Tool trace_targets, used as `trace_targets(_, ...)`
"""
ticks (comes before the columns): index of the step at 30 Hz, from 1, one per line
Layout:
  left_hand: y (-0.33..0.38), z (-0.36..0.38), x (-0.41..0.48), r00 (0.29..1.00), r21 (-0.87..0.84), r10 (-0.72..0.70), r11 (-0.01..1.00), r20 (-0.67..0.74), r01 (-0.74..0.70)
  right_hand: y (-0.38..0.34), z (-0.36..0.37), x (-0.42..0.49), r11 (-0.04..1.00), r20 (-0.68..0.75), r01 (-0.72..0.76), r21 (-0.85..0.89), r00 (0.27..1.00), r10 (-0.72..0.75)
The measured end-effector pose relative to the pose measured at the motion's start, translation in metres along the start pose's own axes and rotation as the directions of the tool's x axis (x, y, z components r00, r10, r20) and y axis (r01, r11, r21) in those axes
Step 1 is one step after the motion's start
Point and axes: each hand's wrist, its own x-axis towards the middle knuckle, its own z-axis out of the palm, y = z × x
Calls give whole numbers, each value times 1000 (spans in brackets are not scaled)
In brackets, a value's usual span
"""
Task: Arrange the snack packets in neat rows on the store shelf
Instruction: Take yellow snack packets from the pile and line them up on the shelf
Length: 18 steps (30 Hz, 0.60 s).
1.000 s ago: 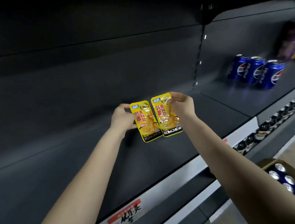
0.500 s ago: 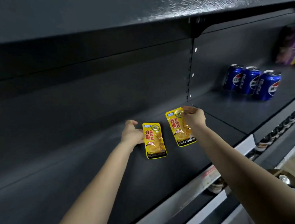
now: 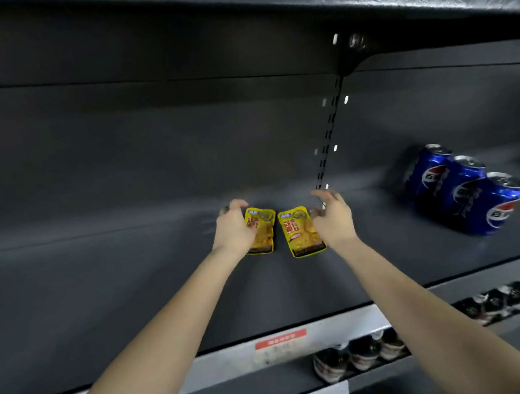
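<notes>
Two yellow snack packets lie flat side by side on the dark shelf (image 3: 133,270), near its back wall. My left hand (image 3: 233,230) rests against the left packet (image 3: 263,231) and hides its left edge. The thumb is lifted clear of the packet's top and the fingers are loosely apart. My right hand (image 3: 333,218) is just right of the right packet (image 3: 302,232), fingers spread, holding nothing. A narrow gap separates the two packets, and both have their printed faces up.
Three blue cola cans (image 3: 469,191) stand in a diagonal row on the same shelf to the right. A slotted upright (image 3: 328,134) divides the back wall. Dark bottles (image 3: 357,355) line the lower shelf behind a price rail with red labels (image 3: 279,344).
Both hands moved deeper into the shelf and set the two packets down flat. The right hand let go of its packet and opened. The view tilted up.
</notes>
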Motion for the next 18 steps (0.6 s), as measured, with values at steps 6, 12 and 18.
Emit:
trace_targets(6, -10, -6, -18, 895, 292, 178, 904, 408, -313, 14, 10, -30, 899, 451, 338, -280, 872, -187)
trace_targets(12, -3, 14, -15, 861, 471, 141, 788, 489, -396, 10, 26, -23, 835, 484, 347, -427, 868, -113)
trace_targets(18, 9, 24, 12, 828, 441, 44, 830, 559, -342, 3, 25, 2, 888, 500, 266, -376, 865, -48)
